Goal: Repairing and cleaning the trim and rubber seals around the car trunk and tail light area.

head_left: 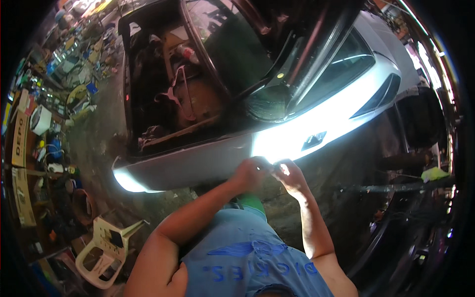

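Observation:
My left hand [249,174] and my right hand [292,177] are close together in front of a silver-white car [208,161]. The fingers of both are curled in, and bright glare falls where they meet. Whatever is between them is too small and washed out to make out. Just beyond the hands, strong light whitens the body panel [287,138], which has a small dark recess [314,141]. I cannot tell whether either hand touches the panel. Behind it, a dark open compartment [198,96] of the car holds a pinkish bent frame [173,94] and loose items.
A beige plastic chair [105,247] stands at the lower left. Cardboard boxes [20,138] and cluttered shelves line the left side. Dark panels rise over the car at the top. On the right are a dark bar [366,188] and a yellow-green cloth [434,173].

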Demonstrator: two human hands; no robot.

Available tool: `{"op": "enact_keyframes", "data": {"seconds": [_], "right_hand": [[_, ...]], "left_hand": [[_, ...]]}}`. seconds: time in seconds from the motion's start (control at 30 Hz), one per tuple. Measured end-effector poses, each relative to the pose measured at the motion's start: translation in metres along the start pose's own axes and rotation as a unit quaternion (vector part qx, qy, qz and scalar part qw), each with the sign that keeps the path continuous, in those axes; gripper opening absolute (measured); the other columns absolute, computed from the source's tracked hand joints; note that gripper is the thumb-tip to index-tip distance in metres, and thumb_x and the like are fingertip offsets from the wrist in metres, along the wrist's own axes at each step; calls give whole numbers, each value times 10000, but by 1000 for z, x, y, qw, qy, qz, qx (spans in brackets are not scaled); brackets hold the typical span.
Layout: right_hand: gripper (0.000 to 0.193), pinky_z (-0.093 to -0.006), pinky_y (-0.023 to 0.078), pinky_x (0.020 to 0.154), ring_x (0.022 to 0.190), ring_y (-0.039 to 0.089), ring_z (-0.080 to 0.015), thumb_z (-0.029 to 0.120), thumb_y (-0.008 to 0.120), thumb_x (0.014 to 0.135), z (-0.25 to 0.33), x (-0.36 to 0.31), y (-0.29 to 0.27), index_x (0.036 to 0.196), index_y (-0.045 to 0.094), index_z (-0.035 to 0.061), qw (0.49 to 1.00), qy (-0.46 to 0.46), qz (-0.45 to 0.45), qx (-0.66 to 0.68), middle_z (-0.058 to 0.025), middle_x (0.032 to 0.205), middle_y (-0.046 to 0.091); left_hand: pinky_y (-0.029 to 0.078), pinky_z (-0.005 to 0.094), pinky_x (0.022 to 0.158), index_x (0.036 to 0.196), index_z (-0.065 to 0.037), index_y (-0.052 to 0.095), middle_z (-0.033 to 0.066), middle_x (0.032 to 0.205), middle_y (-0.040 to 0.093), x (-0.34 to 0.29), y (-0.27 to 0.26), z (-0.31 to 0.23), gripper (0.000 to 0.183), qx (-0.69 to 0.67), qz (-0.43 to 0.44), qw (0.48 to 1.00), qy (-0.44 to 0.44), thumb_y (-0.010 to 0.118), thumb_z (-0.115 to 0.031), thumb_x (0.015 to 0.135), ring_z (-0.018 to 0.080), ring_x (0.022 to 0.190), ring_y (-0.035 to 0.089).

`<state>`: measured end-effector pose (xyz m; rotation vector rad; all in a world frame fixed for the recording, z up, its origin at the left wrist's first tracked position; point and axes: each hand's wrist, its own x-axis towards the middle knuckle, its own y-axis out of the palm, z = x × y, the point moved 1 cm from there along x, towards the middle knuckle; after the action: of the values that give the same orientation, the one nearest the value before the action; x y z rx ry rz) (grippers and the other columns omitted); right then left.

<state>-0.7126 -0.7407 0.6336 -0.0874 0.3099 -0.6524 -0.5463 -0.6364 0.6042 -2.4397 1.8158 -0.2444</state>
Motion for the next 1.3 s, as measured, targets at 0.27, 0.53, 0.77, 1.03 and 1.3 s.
{"op": "enact_keyframes", "data": {"seconds": [0.27, 0.53, 0.77, 1.03, 1.3], "right_hand": [[230, -455, 493, 867, 1019, 622, -387, 200, 566, 931, 66, 150, 22, 1108, 610, 59, 897, -148, 134, -394, -177, 1057, 638], [291, -466, 523, 814, 985, 646, -361, 317, 641, 883, 30, 219, 70, 1059, 603, 89, 812, -241, 259, -463, -131, 1052, 651], [245, -471, 537, 704, 825, 684, -364, 318, 675, 859, 50, 228, 31, 902, 630, 81, 711, -262, 282, -589, -147, 823, 691], [234, -465, 533, 632, 762, 688, -354, 320, 691, 843, 38, 232, 65, 818, 609, 102, 703, -373, 292, -531, -135, 744, 680], [249, -462, 535, 618, 760, 688, -359, 357, 660, 859, 36, 234, 40, 839, 614, 113, 674, -312, 295, -602, -138, 750, 672]], "left_hand": [[491, 328, 834, 1067, -39, 668, 90, 981, 684, -12, -121, 31, 258, 15, -361, 929, -83, 664, -261, 937, 192, 912, 635], [428, 453, 976, 1094, -68, 651, 109, 1125, 626, -59, -217, 81, 265, 462, -504, 718, -131, 598, -289, 956, 314, 1137, 535], [386, 465, 1070, 1137, -77, 633, 114, 1246, 594, -60, -209, 109, 268, 516, -526, 656, -160, 539, -254, 958, 336, 1213, 503], [395, 453, 1055, 1116, -51, 615, 128, 1226, 605, -65, -212, 108, 254, 510, -524, 667, -144, 573, -223, 933, 325, 1197, 525], [406, 451, 1044, 1106, -80, 624, 116, 1207, 620, -63, -210, 109, 239, 488, -527, 675, -168, 587, -230, 923, 324, 1194, 537]]}}
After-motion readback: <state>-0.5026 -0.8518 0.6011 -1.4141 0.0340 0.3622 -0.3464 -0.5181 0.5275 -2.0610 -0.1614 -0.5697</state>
